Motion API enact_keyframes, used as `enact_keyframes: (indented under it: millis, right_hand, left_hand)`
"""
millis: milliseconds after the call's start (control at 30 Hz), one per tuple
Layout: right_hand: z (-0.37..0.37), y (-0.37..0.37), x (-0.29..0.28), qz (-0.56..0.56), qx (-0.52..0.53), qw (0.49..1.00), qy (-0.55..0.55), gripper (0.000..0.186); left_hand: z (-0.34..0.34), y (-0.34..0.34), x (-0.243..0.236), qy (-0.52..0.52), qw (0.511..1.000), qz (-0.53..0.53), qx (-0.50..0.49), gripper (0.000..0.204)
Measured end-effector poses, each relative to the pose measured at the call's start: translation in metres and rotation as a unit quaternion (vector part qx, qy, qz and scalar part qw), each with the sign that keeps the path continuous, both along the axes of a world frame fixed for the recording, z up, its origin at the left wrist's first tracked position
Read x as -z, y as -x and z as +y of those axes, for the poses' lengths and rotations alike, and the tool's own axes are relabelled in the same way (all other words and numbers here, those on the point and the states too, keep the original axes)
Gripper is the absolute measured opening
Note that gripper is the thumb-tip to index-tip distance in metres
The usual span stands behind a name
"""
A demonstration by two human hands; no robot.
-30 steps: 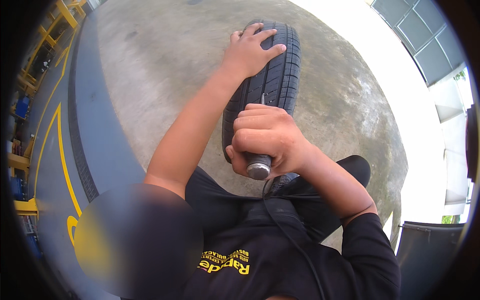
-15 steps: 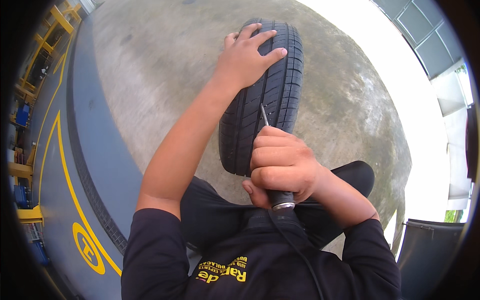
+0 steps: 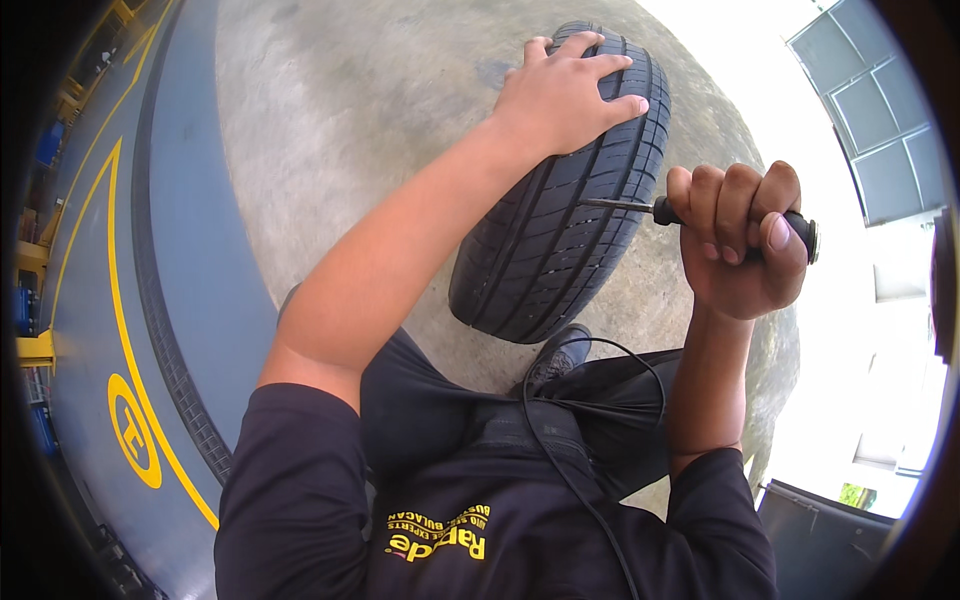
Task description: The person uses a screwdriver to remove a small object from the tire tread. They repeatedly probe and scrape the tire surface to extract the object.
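A black tyre [image 3: 560, 230] stands on its tread in front of me, leaning a little, with its grooved face toward me. My left hand [image 3: 570, 95] lies spread over the upper part of the tread, fingers apart, steadying nothing else. In a closed fist, my right hand [image 3: 745, 240] grips the black handle of a screwdriver-like tool [image 3: 615, 204]. Its thin metal shaft points left across the tread, and the tip meets the tyre near a middle groove. Whether the tip is sunk into the rubber I cannot tell.
Bare concrete floor [image 3: 350, 110] surrounds the tyre. A blue-grey painted strip [image 3: 215, 220] with yellow lines runs along the left, near yellow racks. My shoe [image 3: 562, 355] is just below the tyre. A thin black cable [image 3: 580, 490] hangs over my lap and shirt.
My right hand has swung right and up, turning the tool from pointing away from me to lying sideways across the tread. The tyre and left hand appear shifted right in view.
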State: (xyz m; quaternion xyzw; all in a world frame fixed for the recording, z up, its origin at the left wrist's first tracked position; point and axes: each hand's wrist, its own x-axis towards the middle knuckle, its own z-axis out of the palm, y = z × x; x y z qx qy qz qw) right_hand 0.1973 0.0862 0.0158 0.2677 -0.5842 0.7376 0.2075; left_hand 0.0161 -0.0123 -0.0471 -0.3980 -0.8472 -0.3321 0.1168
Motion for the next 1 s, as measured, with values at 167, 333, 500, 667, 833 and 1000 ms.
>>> enact_keyframes:
  millis: [167, 333, 500, 667, 833, 1000]
  right_hand:
    - [0.005, 0.004, -0.006, -0.007, -0.02, 0.999, -0.028, 0.025]
    - [0.003, 0.009, -0.009, 0.001, -0.041, 0.998, -0.054, 0.025]
    - [-0.013, 0.006, -0.023, -0.014, 0.011, 0.978, -0.207, 0.024]
    - [-0.023, 0.012, -0.068, -0.025, 0.249, 0.759, -0.601, 0.021]
    - [0.007, -0.016, -0.084, 0.004, 0.165, 0.941, -0.296, 0.034]
    - [-0.016, 0.01, -0.045, -0.034, 0.019, 0.998, -0.058, 0.024]
  left_hand:
    - [0.004, 0.004, 0.005, -0.019, 0.999, 0.026, 0.002, 0.066]
    - [0.003, 0.006, 0.007, -0.026, 0.999, 0.038, 0.006, 0.065]
    - [0.009, 0.001, 0.01, -0.017, 0.998, 0.066, -0.002, 0.063]
    - [-0.001, 0.001, 0.012, -0.005, 1.0, 0.025, -0.002, 0.063]
    - [-0.01, -0.003, -0.004, -0.003, 1.0, 0.021, -0.014, 0.062]
    - [-0.009, -0.005, -0.004, -0.019, 1.0, 0.015, -0.009, 0.063]
